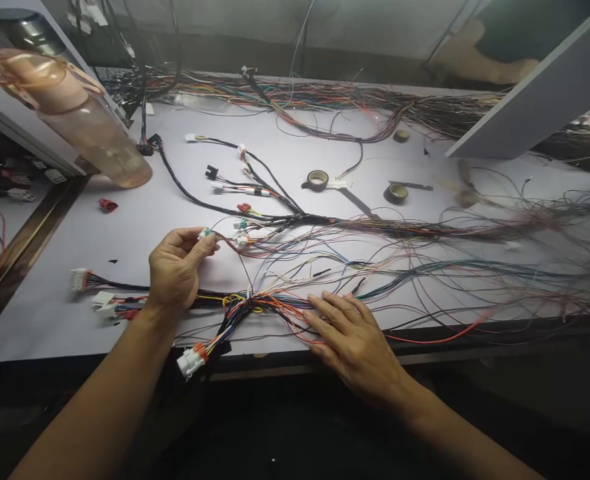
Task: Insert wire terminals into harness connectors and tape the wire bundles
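Observation:
My left hand (pixel 177 267) pinches a small white and teal connector (pixel 205 233) between thumb and fingers. Thin wires lead from it to the right. My right hand (pixel 349 340) lies flat, fingers stretched, on the loose wires of a wire harness (pixel 247 303). This harness is taped black where it branches. A white and orange connector (pixel 193 361) on one branch hangs over the table's front edge. White connectors (pixel 105 303) lie on other branches, left of my left wrist. Behind it a second harness (pixel 305 218) spreads its branches, with a red connector (pixel 243 208) and a black connector (pixel 211 173).
A peach-capped bottle (pixel 89 127) stands at the left by a shelf panel. Rolls of black tape (pixel 317 179) lie mid-table. A red connector piece (pixel 107 205) lies near the bottle. Wire bundles (pixel 325 100) run along the back. Another person's arm (pixel 479 60) shows behind, blurred.

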A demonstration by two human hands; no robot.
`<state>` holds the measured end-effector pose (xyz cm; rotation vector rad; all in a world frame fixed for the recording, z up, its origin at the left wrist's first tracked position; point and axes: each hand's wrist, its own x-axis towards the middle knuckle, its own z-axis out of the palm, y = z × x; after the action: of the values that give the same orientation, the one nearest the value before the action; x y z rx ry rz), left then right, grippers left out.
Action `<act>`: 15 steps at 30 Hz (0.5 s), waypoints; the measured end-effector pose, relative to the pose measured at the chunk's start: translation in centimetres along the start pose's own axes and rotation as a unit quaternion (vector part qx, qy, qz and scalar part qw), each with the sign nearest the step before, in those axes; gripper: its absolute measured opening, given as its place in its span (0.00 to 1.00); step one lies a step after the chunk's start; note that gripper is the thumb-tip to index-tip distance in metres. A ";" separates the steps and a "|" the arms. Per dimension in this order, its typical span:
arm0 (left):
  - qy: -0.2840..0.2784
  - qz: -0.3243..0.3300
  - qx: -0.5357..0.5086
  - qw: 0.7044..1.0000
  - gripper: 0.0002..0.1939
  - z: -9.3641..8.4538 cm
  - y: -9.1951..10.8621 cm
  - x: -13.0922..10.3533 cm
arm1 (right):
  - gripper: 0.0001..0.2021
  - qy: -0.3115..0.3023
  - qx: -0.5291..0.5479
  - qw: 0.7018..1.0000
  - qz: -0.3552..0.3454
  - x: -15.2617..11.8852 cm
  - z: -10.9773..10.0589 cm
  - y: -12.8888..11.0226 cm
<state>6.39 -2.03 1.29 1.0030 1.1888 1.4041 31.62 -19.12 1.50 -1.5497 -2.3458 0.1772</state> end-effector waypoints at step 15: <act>-0.022 0.005 -0.016 1.000 0.13 0.1 -0.1 -0.2 | 0.14 0.003 0.077 0.995 -0.065 0.7 -0.7 -0.3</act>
<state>6.51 -2.19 1.17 1.0134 1.1272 1.3975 31.34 -18.69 2.33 -1.3193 -2.3591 0.3130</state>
